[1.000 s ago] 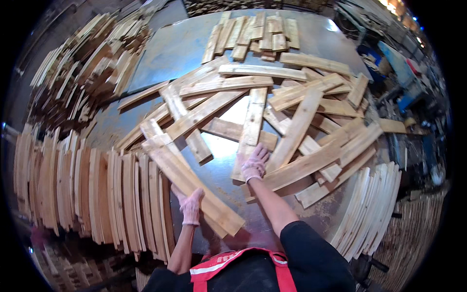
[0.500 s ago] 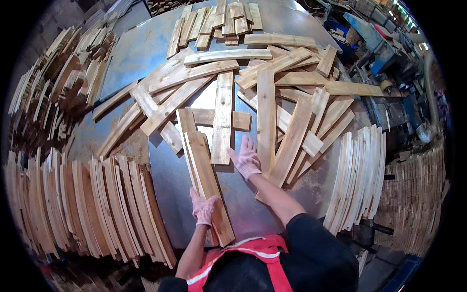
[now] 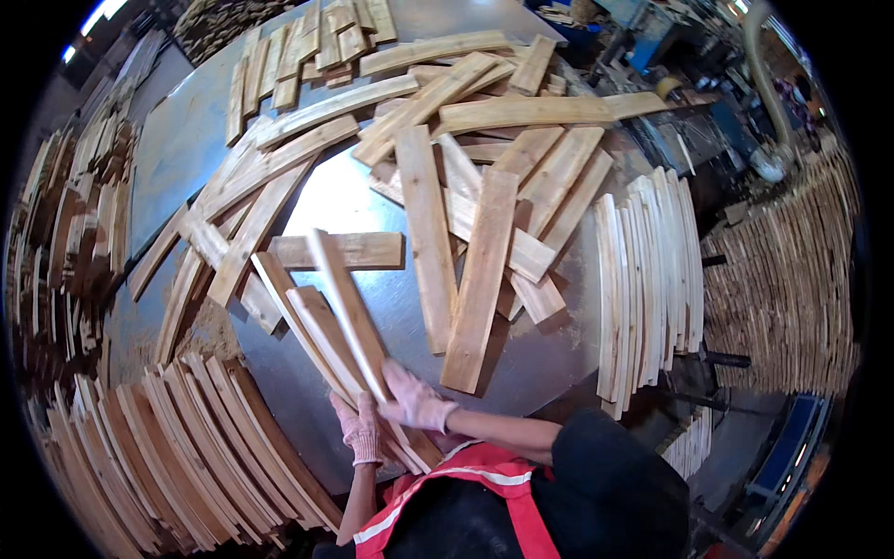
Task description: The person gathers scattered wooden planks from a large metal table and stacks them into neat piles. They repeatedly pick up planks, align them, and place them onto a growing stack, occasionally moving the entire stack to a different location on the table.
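Observation:
My left hand [image 3: 359, 430], in a pinkish knit glove, is closed around the lower part of a small bundle of wooden boards [image 3: 321, 337] standing on edge close to my body. Just right of it my right hand [image 3: 416, 399], gloved alike, grips the near end of another wooden board [image 3: 352, 307]. That board is blurred by motion and tilts against the bundle. Beyond the hands, a short wooden plank [image 3: 358, 250] lies crosswise on the metal table [image 3: 410, 340]. My palms and fingertips are partly hidden by the boards.
A loose heap of planks [image 3: 480, 214] spreads over the table's middle and right. Rows of upright boards stand at the left [image 3: 200, 438] and right [image 3: 649, 289]. More planks [image 3: 307, 47] lie at the far end; blue machinery [image 3: 656, 47] stands back right.
My right hand has come back toward my body and taken hold of the board that lay over the crosswise plank, bringing it to the bundle. The view has turned right.

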